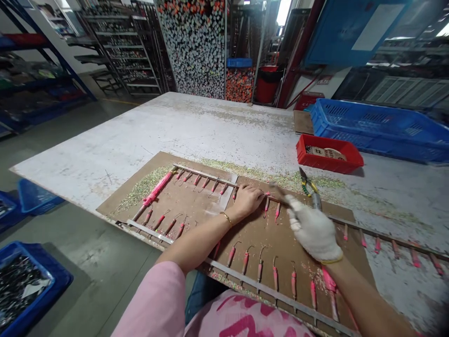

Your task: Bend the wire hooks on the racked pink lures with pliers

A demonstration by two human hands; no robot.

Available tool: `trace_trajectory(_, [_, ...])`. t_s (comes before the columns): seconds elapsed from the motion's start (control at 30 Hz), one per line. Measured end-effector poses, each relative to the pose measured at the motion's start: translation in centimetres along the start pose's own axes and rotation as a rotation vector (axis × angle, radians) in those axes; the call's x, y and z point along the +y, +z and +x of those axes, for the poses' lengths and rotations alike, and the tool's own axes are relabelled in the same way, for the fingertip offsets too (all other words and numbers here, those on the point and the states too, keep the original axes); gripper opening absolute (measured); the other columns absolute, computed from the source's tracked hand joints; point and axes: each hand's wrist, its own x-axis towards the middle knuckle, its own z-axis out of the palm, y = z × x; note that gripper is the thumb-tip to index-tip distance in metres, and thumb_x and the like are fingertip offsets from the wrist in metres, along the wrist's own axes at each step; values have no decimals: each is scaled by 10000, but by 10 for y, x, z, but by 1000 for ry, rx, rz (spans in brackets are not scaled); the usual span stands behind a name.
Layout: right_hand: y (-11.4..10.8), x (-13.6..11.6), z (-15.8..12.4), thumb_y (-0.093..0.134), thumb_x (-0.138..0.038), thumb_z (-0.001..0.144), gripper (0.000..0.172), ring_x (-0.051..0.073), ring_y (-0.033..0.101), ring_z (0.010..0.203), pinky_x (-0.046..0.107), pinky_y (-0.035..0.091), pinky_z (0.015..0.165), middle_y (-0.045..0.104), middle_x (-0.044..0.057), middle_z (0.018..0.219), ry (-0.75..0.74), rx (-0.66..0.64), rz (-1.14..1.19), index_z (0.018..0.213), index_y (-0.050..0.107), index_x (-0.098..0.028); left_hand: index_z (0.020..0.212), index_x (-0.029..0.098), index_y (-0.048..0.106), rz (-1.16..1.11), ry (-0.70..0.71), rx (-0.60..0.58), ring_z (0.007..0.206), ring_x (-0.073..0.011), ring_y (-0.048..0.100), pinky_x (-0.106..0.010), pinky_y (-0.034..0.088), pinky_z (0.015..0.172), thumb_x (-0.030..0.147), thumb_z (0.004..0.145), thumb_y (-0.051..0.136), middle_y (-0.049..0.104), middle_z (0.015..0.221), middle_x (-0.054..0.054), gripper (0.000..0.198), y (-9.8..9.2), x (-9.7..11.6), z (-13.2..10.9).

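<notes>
My left hand [246,201], bare with a gold bracelet [226,218], lies palm down on a brown cardboard sheet [196,201], its fingertips at a metal rail [206,175] of small pink-coated hooked lures [266,207]. My right hand [312,229] wears a white cotton glove, its blurred fingertips reaching towards a small dark item [277,190]. I cannot tell what that item is. Yellow-handled pliers [308,185] lie just beyond the glove. Further rows of pink lures [259,269] stand on metal strips across the sheet.
Glitter is scattered over the white-painted table [157,131]. A red tray [329,154] holds a round item, and a large blue crate [379,126] stands to its right. A blue bin of dark parts [21,290] sits on the floor at lower left, with loaded shelving behind the table.
</notes>
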Motion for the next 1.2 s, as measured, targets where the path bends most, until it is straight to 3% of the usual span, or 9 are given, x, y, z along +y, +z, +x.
trace_trajectory(0.1, [1, -3, 2, 490, -298, 999, 411, 166, 548, 613, 301, 358, 639, 645, 9, 672, -16, -27, -10, 1349, 704, -276, 906, 187, 745, 23, 23, 3, 931, -197, 710, -371, 418, 929, 301, 1063, 546, 798, 955, -64, 278, 1, -1, 0])
trace_trajectory(0.27, [-4, -3, 4, 476, -411, 1029, 487, 187, 606, 688, 309, 439, 700, 699, 59, 763, 258, 185, -6, 1413, 664, -177, 968, 193, 753, 35, 46, 18, 968, -201, 711, -367, 415, 921, 315, 1074, 530, 799, 994, -70, 275, -1, 0, -1])
trace_trajectory(0.43, [-1, -4, 7, 431, -326, 1035, 432, 158, 608, 630, 293, 443, 697, 718, 7, 740, 34, -115, 59, 1379, 688, -275, 940, 185, 746, 54, 56, -9, 934, -197, 699, -372, 417, 896, 300, 1077, 511, 792, 977, -78, 295, -3, 1, -1])
trace_trajectory(0.6, [-2, -5, 5, 511, -382, 1016, 475, 198, 651, 743, 307, 465, 738, 755, 80, 889, 236, 193, 3, 1427, 647, -187, 959, 189, 742, 59, 64, 3, 956, -199, 694, -367, 412, 914, 311, 1079, 507, 789, 1000, -75, 291, -2, 0, -1])
trace_trajectory(0.77, [-2, -8, 6, 477, -281, 1015, 425, 181, 571, 619, 312, 387, 663, 657, 21, 678, -45, -99, -68, 1383, 688, -283, 903, 183, 730, 67, 80, 4, 907, -190, 688, -360, 413, 892, 284, 1071, 514, 782, 936, -72, 292, -1, -1, -1])
trace_trajectory(0.9, [-6, -6, 5, 491, -368, 1029, 463, 210, 622, 735, 318, 414, 701, 695, 70, 776, 169, 156, -95, 1426, 651, -191, 923, 185, 730, 63, 77, 12, 933, -195, 691, -367, 407, 908, 299, 1077, 506, 784, 971, -75, 295, -1, -1, -1])
trace_trajectory(1.07, [-5, -6, 7, 477, -265, 1004, 463, 162, 573, 626, 303, 347, 633, 674, 16, 717, -19, -213, -112, 1434, 645, -287, 900, 180, 720, 81, 83, 18, 892, -188, 681, -361, 405, 887, 266, 1062, 521, 777, 941, -70, 270, 2, -1, -1])
trace_trajectory(1.13, [-6, -5, 7, 470, -296, 1016, 453, 168, 569, 634, 305, 341, 629, 661, 19, 703, 27, -148, -143, 1430, 652, -275, 878, 180, 717, 87, 87, 21, 880, -190, 676, -364, 406, 873, 278, 1069, 506, 772, 919, -70, 301, 3, -1, -1])
trace_trajectory(1.2, [-7, -4, 5, 472, -359, 1027, 455, 187, 586, 686, 305, 371, 662, 667, 49, 730, 164, 53, -161, 1410, 667, -210, 874, 183, 719, 90, 83, 24, 889, -196, 675, -368, 407, 870, 301, 1079, 490, 770, 920, -71, 329, 3, -1, -1])
